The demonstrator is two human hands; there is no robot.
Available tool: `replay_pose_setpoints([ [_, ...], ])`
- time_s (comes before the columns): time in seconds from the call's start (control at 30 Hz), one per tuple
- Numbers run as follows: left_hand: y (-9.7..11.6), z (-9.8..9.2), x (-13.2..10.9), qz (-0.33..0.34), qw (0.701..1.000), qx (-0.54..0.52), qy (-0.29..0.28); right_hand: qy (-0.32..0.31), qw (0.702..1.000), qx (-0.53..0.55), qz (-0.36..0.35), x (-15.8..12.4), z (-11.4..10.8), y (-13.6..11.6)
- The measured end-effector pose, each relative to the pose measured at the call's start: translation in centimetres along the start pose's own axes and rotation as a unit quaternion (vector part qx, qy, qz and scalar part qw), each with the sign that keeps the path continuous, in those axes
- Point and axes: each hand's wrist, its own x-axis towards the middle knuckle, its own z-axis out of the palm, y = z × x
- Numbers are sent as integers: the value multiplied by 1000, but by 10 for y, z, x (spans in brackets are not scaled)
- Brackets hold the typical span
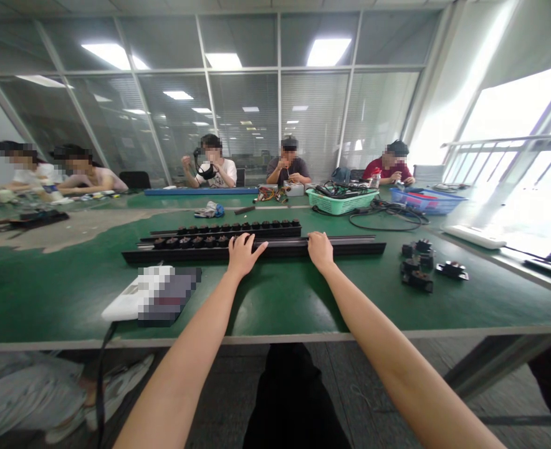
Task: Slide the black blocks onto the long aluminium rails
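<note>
A long black rail (359, 248) lies crosswise on the green table, with a row of small black modules (184, 242) along its left half. My left hand (242, 254) rests on the rail at the right end of that row, thumb spread to the right and fingers over the far side. Farther right, my right hand (320, 251) has its fingers bent over the rail, gripping its edge. Just behind stands a second black rail (282, 231) with a similar row of modules. Several loose black modules (417, 265) sit on the table to the right.
A white device and a dark, pixelated item (170, 299) lie at the near left. Behind the rails are a blue-grey bundle (210, 209), a green basket (343, 202) of cables, a blue basket (427, 201) and black cable loops (388, 218). Several people sit across the table.
</note>
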Motion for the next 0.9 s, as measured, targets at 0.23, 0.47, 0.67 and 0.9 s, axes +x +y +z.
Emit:
replay_pose_setpoints([
  [0.23,-2,1,4,-11,1000,-27,-9,4,1000,-3,1,-1,0,1],
  [0.47,-6,1,6,-10,999,-49,-9,10,1000,-28,-3,0,-1,1],
  [0.67,-2,-1,5,-8,998,-56,-13,6,999,-40,3,0,-4,4],
  [0.9,2,-4,5,-12,998,-56,-22,10,1000,-28,8,-1,-6,4],
])
